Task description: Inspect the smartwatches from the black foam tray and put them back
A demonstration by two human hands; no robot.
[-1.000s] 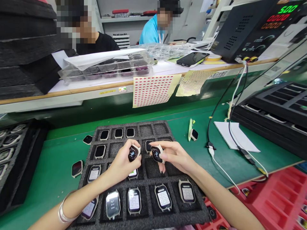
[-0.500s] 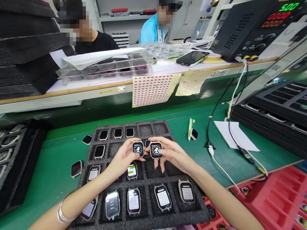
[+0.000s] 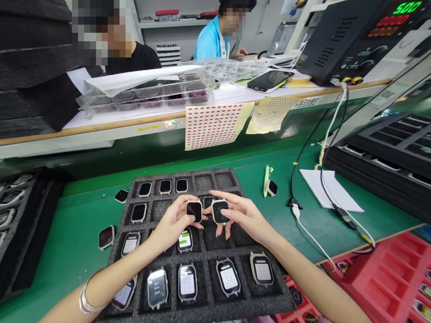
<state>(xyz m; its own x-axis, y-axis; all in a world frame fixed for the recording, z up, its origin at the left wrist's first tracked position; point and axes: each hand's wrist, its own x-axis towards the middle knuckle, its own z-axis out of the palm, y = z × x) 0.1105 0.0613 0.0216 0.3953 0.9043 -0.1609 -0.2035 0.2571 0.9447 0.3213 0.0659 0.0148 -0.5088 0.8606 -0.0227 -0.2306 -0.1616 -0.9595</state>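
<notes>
Clock positions are read from the middle of the dark foam tray [image 3: 206, 282], with 12 o'clock pointing away from the wearer. Through the head camera I see both hands just above this tray, each gripping a watch case. The left hand [image 3: 177, 220] curls around the first watch [image 3: 192, 208], its thumb on the face. The right hand [image 3: 247, 217] pinches the second watch [image 3: 218, 207], thumb likewise on the glass, fingers behind and above. I note that the two held cases are side by side, apart, their screens dark. A watch with a green-and-white screen [image 3: 185, 241] sits in a compartment just below the left hand. Three dark-faced watches [image 3: 165, 187] occupy the far row at 11 o'clock; lit watches [image 3: 187, 281] line the near row from 4 to 8 o'clock. On the green table [image 3: 81, 264], loose watches [image 3: 107, 237] lie at 9 and 10 o'clock; a pale green pen [image 3: 266, 181] touches or nearly touches another watch [image 3: 272, 188] at 2 o'clock. I find the power supply [image 3: 332, 49] at 1 o'clock.
</notes>
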